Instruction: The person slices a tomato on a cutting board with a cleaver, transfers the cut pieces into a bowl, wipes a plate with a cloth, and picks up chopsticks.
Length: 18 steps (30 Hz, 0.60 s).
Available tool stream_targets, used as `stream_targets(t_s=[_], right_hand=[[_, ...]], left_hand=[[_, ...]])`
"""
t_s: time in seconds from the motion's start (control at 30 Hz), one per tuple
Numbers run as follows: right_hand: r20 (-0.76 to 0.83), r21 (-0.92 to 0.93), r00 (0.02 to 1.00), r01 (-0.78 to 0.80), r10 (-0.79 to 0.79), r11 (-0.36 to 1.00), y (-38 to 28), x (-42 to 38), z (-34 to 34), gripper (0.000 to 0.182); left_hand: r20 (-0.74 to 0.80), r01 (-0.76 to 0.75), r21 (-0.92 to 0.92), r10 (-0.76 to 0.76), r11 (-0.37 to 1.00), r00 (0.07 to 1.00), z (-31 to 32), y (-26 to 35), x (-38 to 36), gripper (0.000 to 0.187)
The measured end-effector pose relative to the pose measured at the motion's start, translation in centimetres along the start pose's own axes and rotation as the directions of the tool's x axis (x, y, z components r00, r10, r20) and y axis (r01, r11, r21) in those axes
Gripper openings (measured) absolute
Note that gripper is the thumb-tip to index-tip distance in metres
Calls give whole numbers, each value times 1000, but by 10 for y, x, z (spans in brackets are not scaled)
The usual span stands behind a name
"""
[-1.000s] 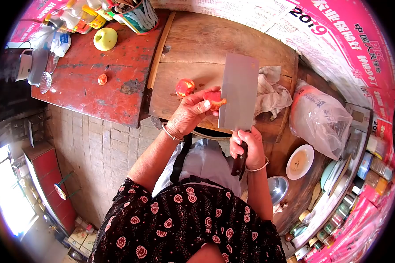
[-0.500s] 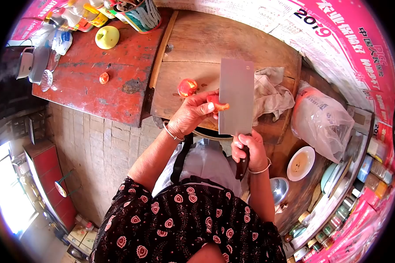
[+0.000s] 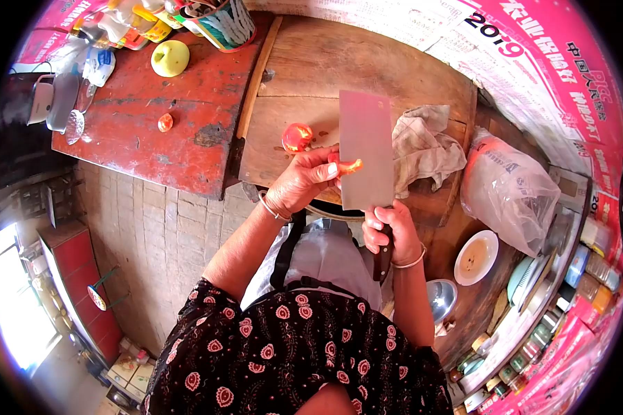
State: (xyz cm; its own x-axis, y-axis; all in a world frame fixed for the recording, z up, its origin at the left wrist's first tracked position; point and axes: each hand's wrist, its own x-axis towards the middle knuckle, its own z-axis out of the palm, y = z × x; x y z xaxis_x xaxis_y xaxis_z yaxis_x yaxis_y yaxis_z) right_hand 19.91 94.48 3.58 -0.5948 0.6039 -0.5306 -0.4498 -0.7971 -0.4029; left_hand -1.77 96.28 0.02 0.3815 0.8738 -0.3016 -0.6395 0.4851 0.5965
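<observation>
My left hand is closed on a piece of tomato, pinched between thumb and fingers, its tip against the near face of the cleaver. The cleaver has a wide blade held upright, its dark handle wrapped by my right hand. Beyond my left hand, a cut tomato lies on the wooden board, with small wet spots beside it. A crumpled checked cloth rests on the board, right of the blade.
On the red table at the left are a yellow-green apple, a small red piece and bottles. To the right are a plastic bag, a white bowl and a metal bowl.
The cleaver and my right hand have shifted slightly to the left, toward my left hand. My left hand still holds the tomato piece, almost in the same place.
</observation>
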Motion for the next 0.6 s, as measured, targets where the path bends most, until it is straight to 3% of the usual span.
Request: stream_targets(t_s=[0.27,0.6], right_hand=[[26,-22,1000,-10,11,1000,-5,13,-1,11],[117,133,993,-48,32,990,1,28,-7,14]], left_hand=[[1,36,-70,-36,997,999,-6,-4,3,45],[-14,19,-158,-21,987,1000,-9,-13,11,46]])
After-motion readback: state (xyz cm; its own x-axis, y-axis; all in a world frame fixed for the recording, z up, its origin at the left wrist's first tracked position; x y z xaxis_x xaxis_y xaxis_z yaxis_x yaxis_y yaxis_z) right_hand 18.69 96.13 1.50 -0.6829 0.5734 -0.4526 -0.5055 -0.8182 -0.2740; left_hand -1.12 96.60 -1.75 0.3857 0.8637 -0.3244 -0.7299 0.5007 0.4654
